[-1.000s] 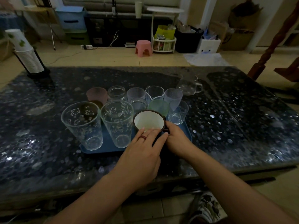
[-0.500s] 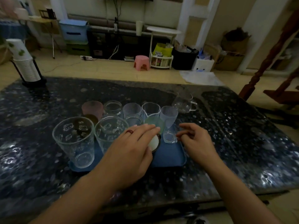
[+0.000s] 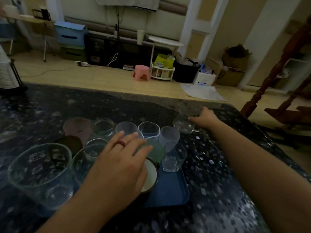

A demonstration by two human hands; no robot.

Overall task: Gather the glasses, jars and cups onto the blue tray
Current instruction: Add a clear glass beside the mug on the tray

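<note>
A blue tray (image 3: 170, 190) on the dark speckled table carries several glasses and cups: a tall printed glass (image 3: 40, 172), a pink cup (image 3: 77, 126), a green cup (image 3: 156, 150), a small clear glass (image 3: 173, 158) and a dark mug with a white inside (image 3: 151, 175). My left hand (image 3: 117, 163) hovers over the mug and the middle glasses, fingers straight, holding nothing. A clear glass cup with a handle (image 3: 182, 125) stands on the table beyond the tray's far right corner. My right hand (image 3: 204, 119) is stretched out to it, with the fingers closed on its rim.
A stack of white paper cups (image 3: 6, 74) stands at the table's far left corner. The table (image 3: 218, 182) ends just past the handled cup, with floor, a pink stool (image 3: 141, 75) and wooden furniture (image 3: 269, 81) beyond.
My right hand left the mug on the tray and reached far right to the handled glass cup. My left hand lifted off the mug and now hovers above it.
</note>
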